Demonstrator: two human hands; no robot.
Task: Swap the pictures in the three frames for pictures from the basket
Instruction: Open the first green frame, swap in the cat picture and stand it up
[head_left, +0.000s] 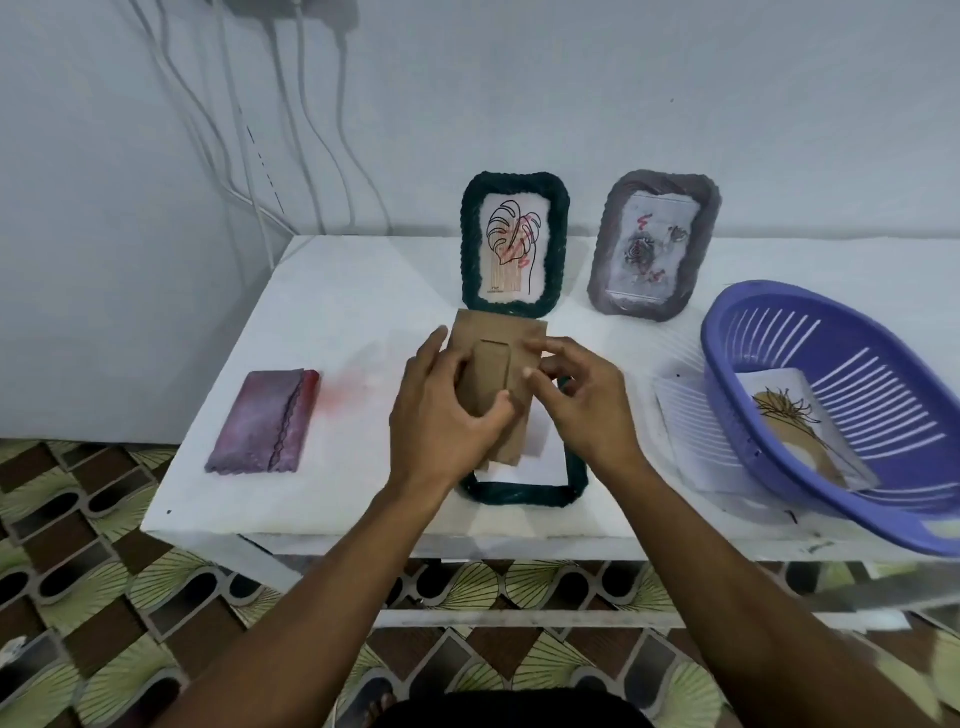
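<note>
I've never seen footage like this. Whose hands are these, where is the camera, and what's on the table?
No machine here: a person wears a camera on the head, looking down at their own hands. The left hand and right hand hold a brown cardboard back over a dark green frame lying flat on the white table. Behind stand a second green frame with a leaf drawing and a grey frame with a rose. A purple basket at right holds a picture; a reddish cloth lies at left.
</note>
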